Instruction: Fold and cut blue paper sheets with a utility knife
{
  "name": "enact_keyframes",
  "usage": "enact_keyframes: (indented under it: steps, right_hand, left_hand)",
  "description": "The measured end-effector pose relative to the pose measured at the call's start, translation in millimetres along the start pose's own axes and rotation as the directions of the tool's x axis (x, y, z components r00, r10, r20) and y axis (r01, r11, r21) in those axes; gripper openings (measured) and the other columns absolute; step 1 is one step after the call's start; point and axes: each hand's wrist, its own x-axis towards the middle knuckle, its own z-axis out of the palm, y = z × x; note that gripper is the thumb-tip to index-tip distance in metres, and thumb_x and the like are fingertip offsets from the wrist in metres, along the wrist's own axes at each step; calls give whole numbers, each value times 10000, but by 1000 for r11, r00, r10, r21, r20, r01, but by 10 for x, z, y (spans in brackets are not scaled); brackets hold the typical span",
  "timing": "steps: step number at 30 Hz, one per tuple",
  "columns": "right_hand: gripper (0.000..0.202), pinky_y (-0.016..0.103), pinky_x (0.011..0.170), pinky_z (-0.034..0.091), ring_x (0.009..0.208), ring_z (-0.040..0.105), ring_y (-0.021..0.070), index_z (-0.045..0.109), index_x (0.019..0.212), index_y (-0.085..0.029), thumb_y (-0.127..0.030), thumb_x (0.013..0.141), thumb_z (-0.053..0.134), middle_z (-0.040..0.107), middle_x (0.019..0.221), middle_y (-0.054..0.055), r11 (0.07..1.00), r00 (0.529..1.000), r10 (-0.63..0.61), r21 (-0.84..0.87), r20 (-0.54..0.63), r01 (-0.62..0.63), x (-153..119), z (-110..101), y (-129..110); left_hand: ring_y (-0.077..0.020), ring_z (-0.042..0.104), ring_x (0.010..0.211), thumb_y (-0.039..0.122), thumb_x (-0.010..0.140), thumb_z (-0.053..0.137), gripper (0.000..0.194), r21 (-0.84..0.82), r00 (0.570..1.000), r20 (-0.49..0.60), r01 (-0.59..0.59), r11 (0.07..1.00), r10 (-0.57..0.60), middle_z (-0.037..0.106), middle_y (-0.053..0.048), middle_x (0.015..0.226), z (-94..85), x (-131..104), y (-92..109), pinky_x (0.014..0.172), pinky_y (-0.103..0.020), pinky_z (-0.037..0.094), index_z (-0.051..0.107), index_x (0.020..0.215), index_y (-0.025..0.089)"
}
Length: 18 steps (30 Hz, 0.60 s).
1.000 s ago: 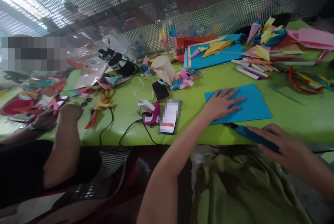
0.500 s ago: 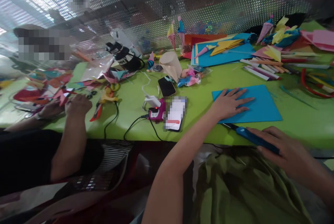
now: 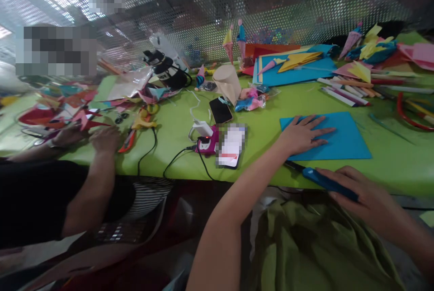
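Observation:
My left hand [image 3: 301,135] lies flat, fingers spread, on the left part of a blue paper sheet [image 3: 342,139] on the green table [image 3: 264,114]. My right hand [image 3: 362,191] grips a blue-handled tool [image 3: 322,180] at the table's front edge, its dark tip pointing left just below the sheet's near corner. The tool's blade is too small to make out.
A phone [image 3: 232,146], a pink device [image 3: 206,144] with cables and a second phone [image 3: 220,110] lie left of the sheet. Paper cones, coloured sheets [image 3: 291,69] and pencils [image 3: 346,92] crowd the back. Another person's hands [image 3: 101,139] work with paper scraps at far left.
The camera has swung slightly, shifting everything a little rightward in view. My hands keep their places on the blue sheet and the tool. The other person's hands shifted a little.

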Motion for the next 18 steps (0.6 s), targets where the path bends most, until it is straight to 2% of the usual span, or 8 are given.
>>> enact_keyframes:
  steps: [4, 8, 10, 12, 15, 18]
  right_hand:
    - [513, 388, 789, 614, 955, 736, 263, 635, 1508, -369, -531, 1036, 517, 680, 1185, 99, 1000, 1000, 11, 8, 25, -12, -49, -28, 12]
    - [518, 375, 832, 616, 1050, 718, 276, 606, 1525, -431, -534, 1019, 569, 668, 1275, 85, 998, 999, 50, 43, 12, -51, -204, -259, 208]
    - [528, 377, 856, 607, 1062, 708, 278, 593, 1530, -452, -537, 1008, 595, 669, 1262, 75, 997, 996, 71, 22, -57, -70, -290, -453, 372]
    - [525, 369, 850, 590, 1054, 699, 275, 594, 1527, -436, -530, 1010, 598, 673, 1223, 76, 992, 977, 107, -42, -183, -117, -349, -666, 563]
    - [501, 368, 850, 559, 1085, 679, 281, 613, 1510, -356, -497, 1032, 563, 671, 1226, 104, 955, 917, 161, -177, -366, -238, -365, -948, 882]
    - [489, 417, 985, 516, 1136, 666, 298, 630, 1485, -304, -476, 1041, 520, 676, 1225, 117, 905, 884, 132, -310, -448, -292, -310, -1111, 1210]
  left_hand:
    - [-271, 208, 1675, 588, 1119, 302, 580, -18, 1000, -16, -6, 1000, 6, 247, 60, 1803, 4, -1, -9, 1357, -518, 177, 364, 1672, 427]
    - [-231, 260, 1658, 607, 1113, 320, 603, -95, 999, -9, 30, 995, -31, 268, 23, 1799, -45, 3, -16, 1349, -475, 205, 365, 1674, 394]
    - [-221, 311, 1637, 612, 1110, 320, 612, -155, 998, -16, 63, 986, -66, 304, 5, 1789, -88, 2, -24, 1340, -447, 229, 367, 1673, 376]
    - [-216, 352, 1616, 594, 1111, 330, 614, -208, 995, -28, 84, 974, -92, 361, -14, 1766, -132, -3, -38, 1322, -408, 265, 379, 1670, 344]
    - [-269, 396, 1587, 582, 1075, 447, 640, -219, 976, -64, 191, 957, -209, 454, -50, 1713, -189, -11, -70, 1331, -483, 236, 401, 1655, 315]
    - [-328, 452, 1535, 568, 1010, 579, 706, -214, 944, -43, 311, 926, -327, 494, -91, 1681, -237, -11, -100, 1295, -528, 292, 421, 1637, 284]
